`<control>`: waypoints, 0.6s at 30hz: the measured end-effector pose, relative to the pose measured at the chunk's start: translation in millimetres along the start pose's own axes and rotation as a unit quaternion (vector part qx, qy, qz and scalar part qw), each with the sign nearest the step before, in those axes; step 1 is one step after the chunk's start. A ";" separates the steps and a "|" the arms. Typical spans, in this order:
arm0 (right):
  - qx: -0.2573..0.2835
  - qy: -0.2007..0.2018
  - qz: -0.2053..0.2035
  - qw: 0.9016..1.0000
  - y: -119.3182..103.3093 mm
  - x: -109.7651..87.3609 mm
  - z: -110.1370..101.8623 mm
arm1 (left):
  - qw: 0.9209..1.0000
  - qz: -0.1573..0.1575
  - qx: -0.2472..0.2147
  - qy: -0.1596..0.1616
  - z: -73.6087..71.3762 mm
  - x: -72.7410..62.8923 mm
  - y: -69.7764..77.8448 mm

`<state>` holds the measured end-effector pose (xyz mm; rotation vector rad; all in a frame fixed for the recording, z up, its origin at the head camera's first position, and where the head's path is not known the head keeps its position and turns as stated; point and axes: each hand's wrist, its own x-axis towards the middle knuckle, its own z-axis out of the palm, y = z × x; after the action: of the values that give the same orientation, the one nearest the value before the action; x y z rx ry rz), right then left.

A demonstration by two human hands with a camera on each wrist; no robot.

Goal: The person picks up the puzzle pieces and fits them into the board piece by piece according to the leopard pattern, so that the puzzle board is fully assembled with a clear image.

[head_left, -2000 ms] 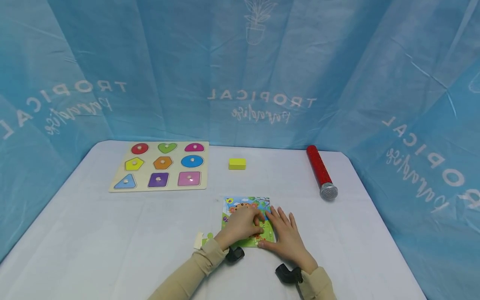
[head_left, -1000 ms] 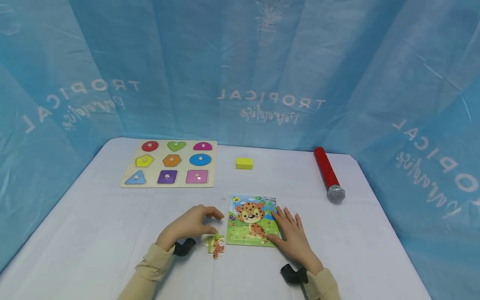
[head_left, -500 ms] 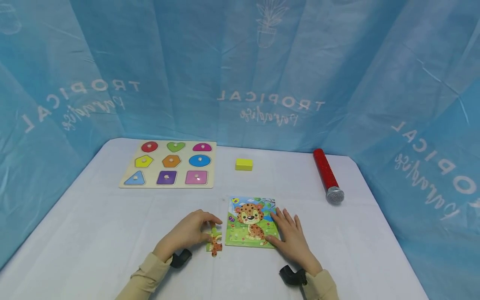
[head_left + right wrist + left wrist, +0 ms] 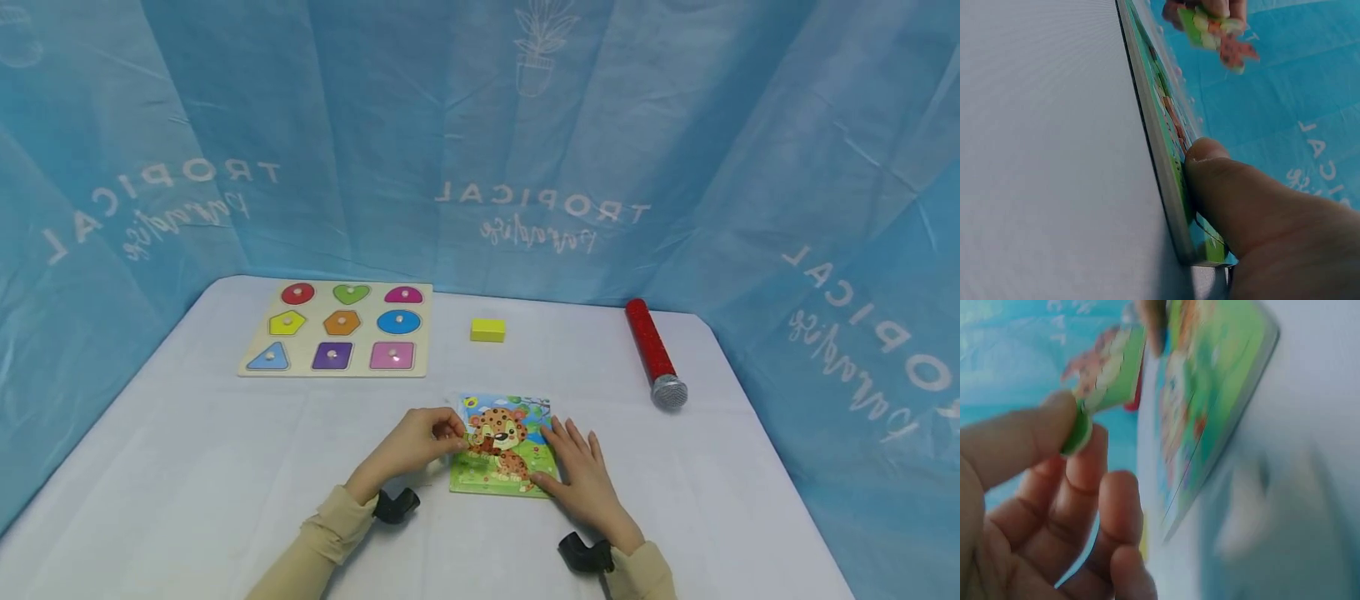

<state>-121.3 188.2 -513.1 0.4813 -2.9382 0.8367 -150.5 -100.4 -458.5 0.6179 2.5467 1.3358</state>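
My left hand (image 4: 412, 442) pinches a jigsaw puzzle piece (image 4: 1110, 369) by its green knob, between thumb and fingertip. The piece carries part of a spotted leopard on green. In the head view it is raised over the left side of a square jigsaw puzzle (image 4: 487, 485), which pictures a sitting leopard cub on grass. My right hand (image 4: 581, 475) rests at the puzzle's right edge with fingers spread and straight. In the right wrist view its thumb (image 4: 1241, 194) presses on the board's rim, and the held piece appears beyond, in the left hand's grip.
At the back left lies a wooden shape board (image 4: 360, 367) with several coloured knobbed shapes. A yellow block (image 4: 488, 331) sits behind the puzzle. To the right is a red microphone (image 4: 655, 354) with a silver head. Blue printed cloth (image 4: 480, 125) hangs around the white table.
The left hand drew back from the puzzle, took the piece lying left of it, and has moved right and up with it over the board. The right hand stays at the puzzle's edge.
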 end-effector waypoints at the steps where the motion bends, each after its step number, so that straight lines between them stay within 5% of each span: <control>1: 0.001 -0.001 -0.001 1.000 0.8 0.0 0.1 | 1.000 -0.004 -0.003 -0.002 4.8 3.4 0.8; 10: -0.001 0.005 -0.004 1.000 0.2 -0.4 -0.2 | 1.000 -0.002 0.002 -0.014 32.6 16.3 4.8; 18: -0.003 0.002 -0.003 1.000 0.7 0.3 0.6 | 0.996 0.001 0.089 0.020 45.8 14.9 12.6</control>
<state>-121.7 188.3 -514.0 0.4859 -2.9331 0.8259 -143.8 -53.5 -474.1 0.6319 2.7196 1.1408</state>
